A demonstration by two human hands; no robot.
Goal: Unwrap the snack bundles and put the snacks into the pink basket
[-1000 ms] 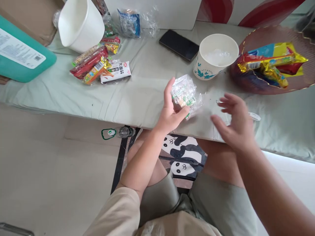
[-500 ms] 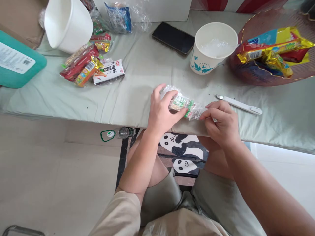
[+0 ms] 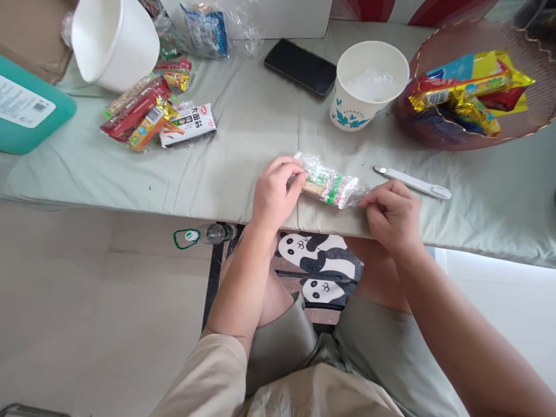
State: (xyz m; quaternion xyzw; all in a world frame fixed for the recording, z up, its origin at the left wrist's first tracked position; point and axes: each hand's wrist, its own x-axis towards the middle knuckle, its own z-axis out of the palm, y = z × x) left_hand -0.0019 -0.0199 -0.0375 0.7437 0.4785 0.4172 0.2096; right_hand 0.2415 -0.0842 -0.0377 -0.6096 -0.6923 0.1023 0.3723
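Note:
A snack in clear plastic wrap with green print (image 3: 326,184) lies between my hands near the table's front edge. My left hand (image 3: 280,188) pinches its left end, thumb and fingers closed together. At the other end, my right hand (image 3: 388,211) is closed on the crinkled tail of the wrapper. Just behind my right hand lies a white utility knife (image 3: 412,182), touched by neither hand. A paper cup (image 3: 367,87) with clear plastic inside stands behind the snack.
A pink bowl (image 3: 403,124) of packaged snacks stands at the right, a black phone (image 3: 300,66) at the back. To the left are several snack packets (image 3: 139,113), a white tub (image 3: 115,43) and a teal container (image 3: 39,110). A plastic bottle (image 3: 218,233) is below the table edge.
My left hand has shifted from spanning the top of the snack to pinching its left end, so more of the package shows. My right hand stays at the wrapper's right end.

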